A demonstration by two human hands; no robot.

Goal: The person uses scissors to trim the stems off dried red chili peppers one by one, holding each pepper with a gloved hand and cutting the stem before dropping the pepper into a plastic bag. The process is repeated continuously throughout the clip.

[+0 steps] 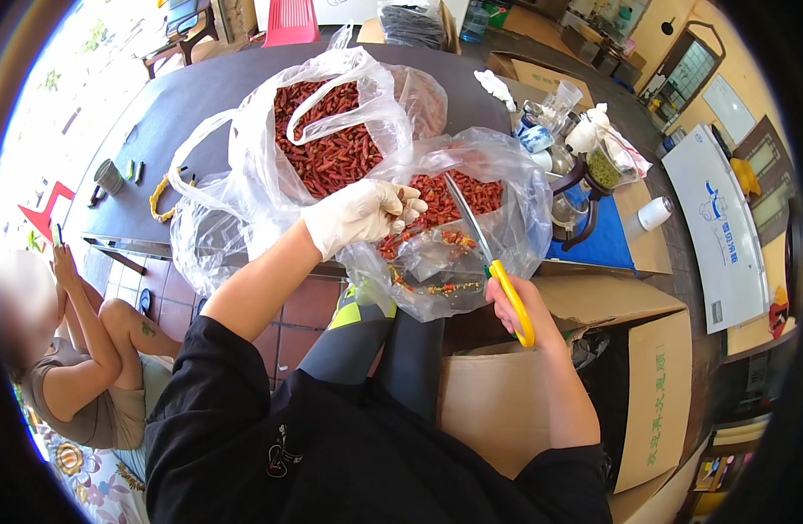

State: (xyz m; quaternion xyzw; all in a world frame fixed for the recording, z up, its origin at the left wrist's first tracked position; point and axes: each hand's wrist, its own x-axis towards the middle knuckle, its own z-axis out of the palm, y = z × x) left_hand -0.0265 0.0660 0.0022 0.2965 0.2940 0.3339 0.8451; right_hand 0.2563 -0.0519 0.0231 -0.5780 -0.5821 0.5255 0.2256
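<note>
My left hand (pixel 365 213), in a white glove, is curled over the near side of the chilli bags. Reddish-brown bits of dried chilli (pixel 400 195) show between its fingers, mostly covered by the glove. My bare right hand (pixel 514 304) grips a pair of scissors (pixel 470 219) by yellow and green handles. Their blades look closed together and point away over the right clear plastic bag (pixel 529 190), which holds cut red chillies (pixel 483 196) and loose yellow seeds (pixel 457 287). Behind my left hand, a larger plastic bag (pixel 250 147) is full of whole dried red chillies (pixel 339 157).
Glassware (pixel 562 98) and a wooden stand (pixel 575 209) crowd the table's right side. An open cardboard box (pixel 499 399) stands by my right leg. A metal cup (pixel 108 177) is on the dark table (pixel 178 118). A seated person (pixel 80 367) holds a phone at left.
</note>
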